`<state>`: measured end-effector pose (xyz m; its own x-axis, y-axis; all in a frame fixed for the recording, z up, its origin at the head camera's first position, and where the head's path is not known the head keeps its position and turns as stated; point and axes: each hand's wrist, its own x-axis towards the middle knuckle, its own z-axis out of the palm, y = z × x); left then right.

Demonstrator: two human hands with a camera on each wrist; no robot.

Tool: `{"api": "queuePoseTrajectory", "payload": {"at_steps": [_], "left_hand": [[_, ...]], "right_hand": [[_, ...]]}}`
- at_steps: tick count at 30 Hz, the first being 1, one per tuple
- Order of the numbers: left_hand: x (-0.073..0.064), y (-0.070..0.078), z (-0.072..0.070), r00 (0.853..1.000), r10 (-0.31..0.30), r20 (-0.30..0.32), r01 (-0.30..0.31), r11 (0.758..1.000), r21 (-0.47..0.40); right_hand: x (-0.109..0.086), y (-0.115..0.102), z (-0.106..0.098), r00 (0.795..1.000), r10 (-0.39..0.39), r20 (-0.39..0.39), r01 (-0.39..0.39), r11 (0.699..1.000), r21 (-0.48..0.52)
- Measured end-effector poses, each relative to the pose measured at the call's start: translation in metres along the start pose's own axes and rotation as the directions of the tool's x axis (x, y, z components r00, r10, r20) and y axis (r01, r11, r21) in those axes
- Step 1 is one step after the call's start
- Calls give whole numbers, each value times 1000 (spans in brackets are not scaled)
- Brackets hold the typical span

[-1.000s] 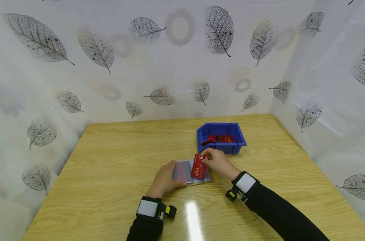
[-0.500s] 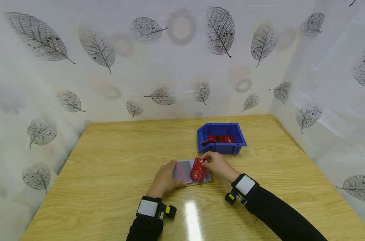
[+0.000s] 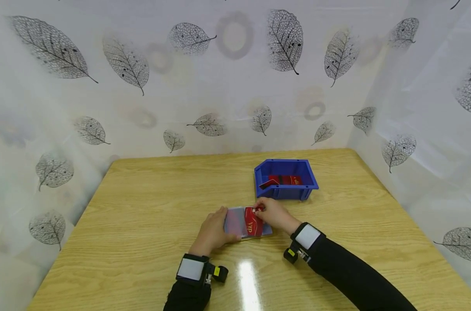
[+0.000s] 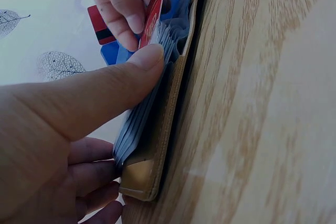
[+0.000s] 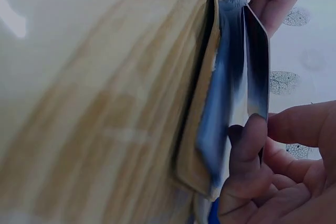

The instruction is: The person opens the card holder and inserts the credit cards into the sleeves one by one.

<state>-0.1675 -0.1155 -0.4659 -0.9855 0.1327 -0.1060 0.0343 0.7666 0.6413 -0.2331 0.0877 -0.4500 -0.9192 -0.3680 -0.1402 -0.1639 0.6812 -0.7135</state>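
An open card holder (image 3: 234, 221) lies on the table, with a tan cover (image 4: 169, 108) and a stack of clear plastic sleeves (image 4: 137, 121). My left hand (image 3: 213, 232) grips its left part, thumb over the sleeves and fingers at the far edge. Between thumb and fingers my right hand (image 3: 276, 214) pinches a red card (image 3: 253, 225) lettered VIP in gold. The card overlaps the middle of the holder, its near end beside the sleeve edges. In the right wrist view the card (image 5: 257, 59) stands slightly off the sleeves.
Behind the right hand stands a blue plastic bin (image 3: 288, 192) with several red cards (image 3: 284, 179) in it. The wooden table (image 3: 150, 198) backs onto a pale curtain (image 3: 227, 86) printed with leaves. Cameras are strapped to both wrists.
The right hand has moved the red card left and a little nearer, turning it straighter against the sleeves. The left hand and card holder have stayed in place.
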Motion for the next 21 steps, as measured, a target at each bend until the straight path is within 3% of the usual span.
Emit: {"api": "queuePoseTrajectory", "payload": {"at_steps": [5, 14, 21], "left_hand": [[0, 0, 0, 1000, 10, -4, -10, 1000, 7], [-1, 0, 0, 1000, 30, -2, -30, 999, 17], [-1, 0, 0, 1000, 14, -1, -14, 1000, 10]], "right_hand": [[7, -5, 1, 1000, -21, 15, 22, 996, -87], [13, -14, 8, 996, -75, 39, 79, 993, -87], [17, -20, 15, 999, -30, -18, 28, 996, -86]]}}
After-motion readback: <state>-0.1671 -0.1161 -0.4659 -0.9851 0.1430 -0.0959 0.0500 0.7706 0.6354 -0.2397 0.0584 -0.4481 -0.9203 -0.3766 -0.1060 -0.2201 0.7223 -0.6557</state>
